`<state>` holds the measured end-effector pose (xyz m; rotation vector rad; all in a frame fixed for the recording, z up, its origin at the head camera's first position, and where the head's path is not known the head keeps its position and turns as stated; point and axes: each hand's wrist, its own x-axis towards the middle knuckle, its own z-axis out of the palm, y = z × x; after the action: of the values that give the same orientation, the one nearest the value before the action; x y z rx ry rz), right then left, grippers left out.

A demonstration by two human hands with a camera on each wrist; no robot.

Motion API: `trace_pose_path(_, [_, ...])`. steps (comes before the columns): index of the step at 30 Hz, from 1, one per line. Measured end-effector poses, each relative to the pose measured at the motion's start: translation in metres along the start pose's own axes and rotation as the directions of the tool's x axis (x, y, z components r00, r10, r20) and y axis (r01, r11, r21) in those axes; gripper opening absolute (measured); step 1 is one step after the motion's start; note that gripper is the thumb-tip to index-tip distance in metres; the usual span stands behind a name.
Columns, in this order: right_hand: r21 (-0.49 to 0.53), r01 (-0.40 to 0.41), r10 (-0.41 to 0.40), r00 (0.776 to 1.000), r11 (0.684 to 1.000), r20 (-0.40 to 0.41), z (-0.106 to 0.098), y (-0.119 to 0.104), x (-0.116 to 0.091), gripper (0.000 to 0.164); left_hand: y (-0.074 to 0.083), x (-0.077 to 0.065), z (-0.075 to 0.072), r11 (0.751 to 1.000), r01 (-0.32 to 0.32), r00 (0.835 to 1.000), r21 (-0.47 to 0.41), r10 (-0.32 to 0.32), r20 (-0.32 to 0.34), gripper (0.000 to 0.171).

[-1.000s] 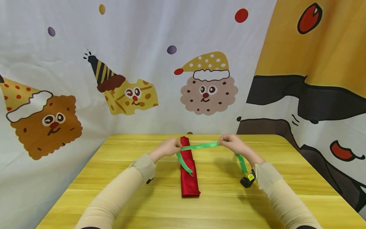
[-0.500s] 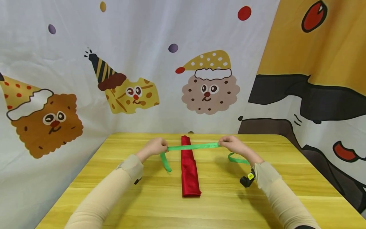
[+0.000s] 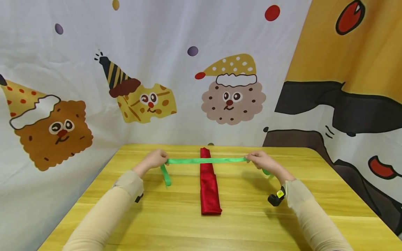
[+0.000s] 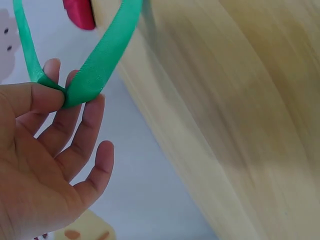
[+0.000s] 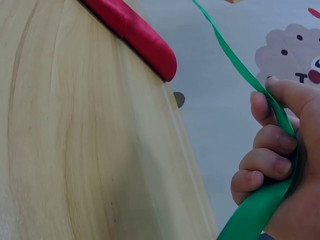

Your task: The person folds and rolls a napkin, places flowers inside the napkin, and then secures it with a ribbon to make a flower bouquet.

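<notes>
"Stretching straight across, isn't it, that green ribbon [image 3: 205, 160]?"

"Yes, its long axis runs left to right, and it passes over the far part of the folded red cloth [image 3: 209, 195]. The cloth's own length runs from near to far, so the two cross almost square"

"Touching?"

"It looks lifted above the cloth, but I can't tell how high"

"And how is it held?"

"At the left, between the thumb and fingers of the left hand [image 3: 158, 158]; the little finger stands loose and a short tail hangs below. At the right, the right hand [image 3: 260, 159] pinches it and curls the other fingers round it, so the ribbon comes out past the little finger"

"Which hand is nearer the cloth?"

"Hard to choose. It lies between them, rightward of the left hand, leftward of the right one, both well apart from it, with most of its length on the person's side of the ribbon"

"What's around all that?"

"A wooden table [image 3: 251, 226] under the cloth, a black device [image 3: 275, 200] at the right wrist, and a cartoon-printed curtain [image 3: 163, 24] behind"
</notes>
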<state>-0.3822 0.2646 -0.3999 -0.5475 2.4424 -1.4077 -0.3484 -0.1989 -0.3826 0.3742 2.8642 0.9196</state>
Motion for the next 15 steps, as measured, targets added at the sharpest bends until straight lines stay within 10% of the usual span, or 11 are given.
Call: trace_pose_path(15, [0.055,0.000,0.002,0.999,0.998,-0.032,-0.008,0.014,-0.006,0.035,-0.047,-0.021,-0.026,0.924,0.018,0.989,-0.382,0.041,0.145,0.021])
